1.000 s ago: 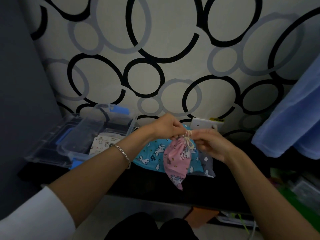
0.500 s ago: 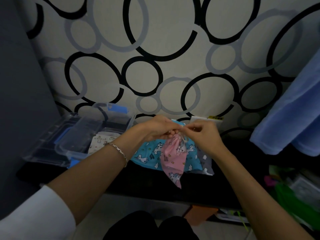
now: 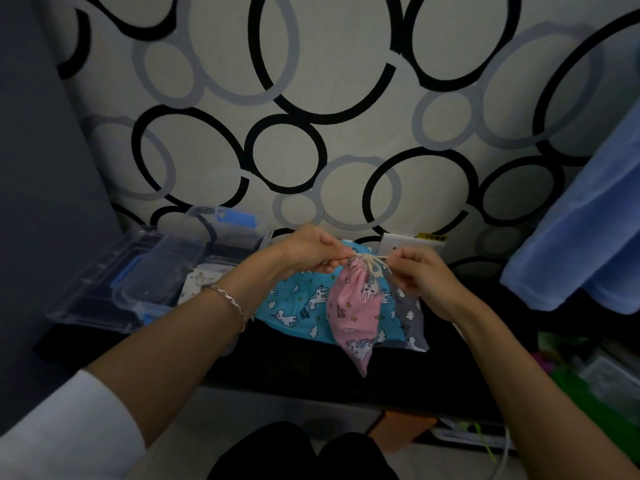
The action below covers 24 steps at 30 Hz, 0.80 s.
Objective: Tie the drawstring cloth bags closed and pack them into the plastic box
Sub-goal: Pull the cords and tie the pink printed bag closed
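With our left hand (image 3: pixel 311 254) and right hand (image 3: pixel 415 275) each pinching a cord end, we tie the pink bag (image 3: pixel 353 306) hanging above the table (image 3: pixel 294 362), and next we think it goes in the plastic box (image 3: pixel 145 271).

**One head cam, looking fwd & down**

Single wide-angle view, worn on the person's head. It looks fwd and tilts down over the arms. Both forearms enter from the bottom corners and meet approx mid-frame, close to the lens. There the left hand (image 3: pixel 308 251) and right hand (image 3: pixel 422 275) each pinch the cord (image 3: pixel 372 261) of a pink bag (image 3: pixel 353 313). Just beyond, a dark surface (image 3: pixel 294 362) runs across, w/ a clear plastic box (image 3: pixel 145 271) at left. A wall (image 3: pixel 346 133) w/ ring pattern fills the top half, near and faced almost head-on. The person's knees (image 3: pixel 277 452) show at the bottom edge. A blue cloth (image 3: pixel 588 237) hangs at the right edge.
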Tool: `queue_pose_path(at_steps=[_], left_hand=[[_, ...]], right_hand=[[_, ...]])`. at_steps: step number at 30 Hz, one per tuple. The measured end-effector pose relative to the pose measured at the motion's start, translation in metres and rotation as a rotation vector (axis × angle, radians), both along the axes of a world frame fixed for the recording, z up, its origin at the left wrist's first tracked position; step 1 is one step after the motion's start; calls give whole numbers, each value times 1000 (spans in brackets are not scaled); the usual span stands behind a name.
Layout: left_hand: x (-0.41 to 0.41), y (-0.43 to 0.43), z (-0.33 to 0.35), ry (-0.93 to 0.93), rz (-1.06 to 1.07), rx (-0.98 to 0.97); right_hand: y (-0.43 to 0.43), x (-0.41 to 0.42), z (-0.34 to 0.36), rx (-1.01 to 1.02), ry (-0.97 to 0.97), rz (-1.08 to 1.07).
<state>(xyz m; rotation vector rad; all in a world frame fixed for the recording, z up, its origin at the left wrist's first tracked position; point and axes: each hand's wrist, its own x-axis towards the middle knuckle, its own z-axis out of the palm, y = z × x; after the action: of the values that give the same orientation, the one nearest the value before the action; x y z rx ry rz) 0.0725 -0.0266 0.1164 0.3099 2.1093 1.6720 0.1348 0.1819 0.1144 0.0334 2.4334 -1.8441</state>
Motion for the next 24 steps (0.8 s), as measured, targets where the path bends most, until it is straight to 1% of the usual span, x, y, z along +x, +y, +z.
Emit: queue_pose_path(at_steps=[5,10,12,14,17,19,21,24], left_hand=[[-4,-2,-3,83,46,-43],[-6,-5,-11,131,64,-88],[-6,-8,-13,124,42,-99],[-7,-8,-14,113,-34,-118],[-3,0,-19,131,-277,-216],[-1,9,-22,221,-330,-266],[-2,14,-20,308,-249,-279],[-4,18,-10,343,-147,-235]], right_hand=[[3,-5,-3,-53,-83,16],[14,-4,-9,-53,-128,161],[17,-3,-11,-44,-139,180],[16,-5,-11,-37,-138,162],[10,-12,-7,-71,-96,121],[6,-17,-3,-75,-42,77],[6,-20,0,-16,-20,27],[2,-15,2,200,-82,84]])
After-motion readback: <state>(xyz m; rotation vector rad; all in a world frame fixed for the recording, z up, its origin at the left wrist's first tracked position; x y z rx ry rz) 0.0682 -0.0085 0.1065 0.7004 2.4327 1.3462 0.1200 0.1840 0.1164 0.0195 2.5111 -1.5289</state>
